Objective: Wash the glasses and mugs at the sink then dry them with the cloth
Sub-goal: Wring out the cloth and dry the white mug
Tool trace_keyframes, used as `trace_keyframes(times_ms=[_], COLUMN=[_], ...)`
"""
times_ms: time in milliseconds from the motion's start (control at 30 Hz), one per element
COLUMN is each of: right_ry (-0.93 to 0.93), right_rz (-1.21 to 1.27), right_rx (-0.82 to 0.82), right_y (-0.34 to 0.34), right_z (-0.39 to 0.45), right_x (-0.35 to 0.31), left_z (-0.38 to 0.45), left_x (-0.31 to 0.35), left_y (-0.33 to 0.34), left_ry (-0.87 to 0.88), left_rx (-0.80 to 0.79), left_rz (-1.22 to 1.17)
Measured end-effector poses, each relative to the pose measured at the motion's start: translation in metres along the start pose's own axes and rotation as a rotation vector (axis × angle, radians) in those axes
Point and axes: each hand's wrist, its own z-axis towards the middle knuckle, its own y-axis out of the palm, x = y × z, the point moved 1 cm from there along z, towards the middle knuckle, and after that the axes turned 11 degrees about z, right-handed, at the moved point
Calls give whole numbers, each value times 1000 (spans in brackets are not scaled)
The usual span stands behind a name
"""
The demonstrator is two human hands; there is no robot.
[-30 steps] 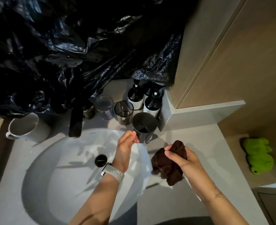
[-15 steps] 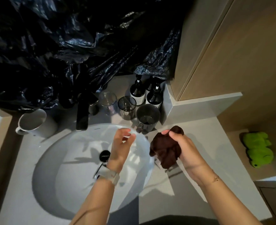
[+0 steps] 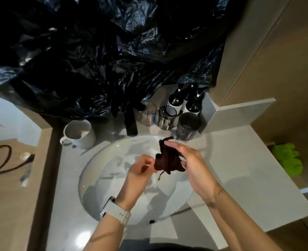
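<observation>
Holding a dark brown cloth (image 3: 167, 160) over the white sink (image 3: 102, 171), right hand (image 3: 191, 165) reaching in from the lower right with wrist raised, fingers (image 3: 175, 144) curled over the cloth's far side and gripping it. Left hand (image 3: 140, 171), watch (image 3: 115, 211) on its wrist, coming up from below, fingers (image 3: 146, 158) bent and pinching the cloth's near left edge. Bunched between both sets of fingers, with the long axis running roughly away from the body, one corner poking up past the right fingers toward the glasses, a thread dangling below. Beyond the fingers on the surface (image 3: 240, 160): a dark tumbler (image 3: 187, 126) nearest, then a smoked glass (image 3: 166, 117) and a clear glass (image 3: 147, 113), all upright, openings up. Farther left of the left fingers, a white mug (image 3: 79, 133) upright, handle toward the near left.
</observation>
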Motion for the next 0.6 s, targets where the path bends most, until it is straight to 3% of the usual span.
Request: trace_keyframes(times_ms=[133, 233, 400, 533, 600], right_ry=[-181, -260, -382, -482, -520], right_rz=[-124, -281, -580, -742, -820], right_rx=[101, 87, -110, -225, -237], right_y=[6, 4, 1, 4, 0], right_z=[0, 6, 19, 30, 36], right_x=[0, -5, -14, -31, -41], left_z=[-6, -4, 17, 27, 30], left_x=[-6, -9, -24, -22, -21], left_y=[-7, 0, 15, 30, 32], left_ry=[-134, -116, -121, -112, -72], left_rx=[-128, -78, -9, -112, -51], left_rz=[-244, -150, 238, 144, 152])
